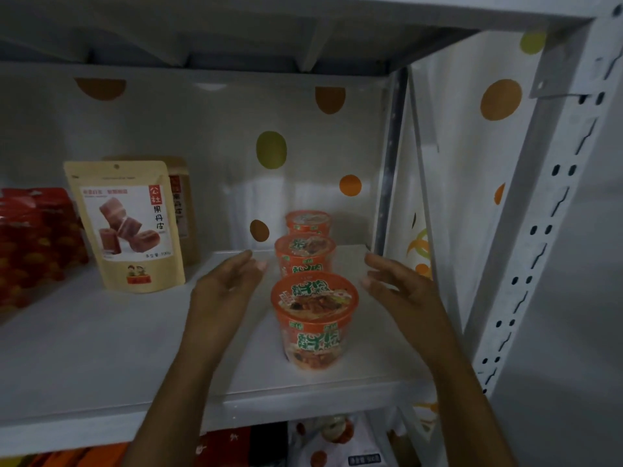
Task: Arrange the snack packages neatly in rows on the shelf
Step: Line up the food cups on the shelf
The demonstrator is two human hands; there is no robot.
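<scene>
Red packets and tan paper stand-up pouch sit left on white metal shelf. Our left hand, fingers straight, gripping nothing, is just beside three orange noodle cups lined front-to-back; right hand mirrors it, fingers relaxed, empty.

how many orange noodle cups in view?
3, in one line front to back near the right end of the shelf: front cup between the left hand and right hand; middle cup behind it; back cup nearest the wall. Another could be hidden behind.
</scene>
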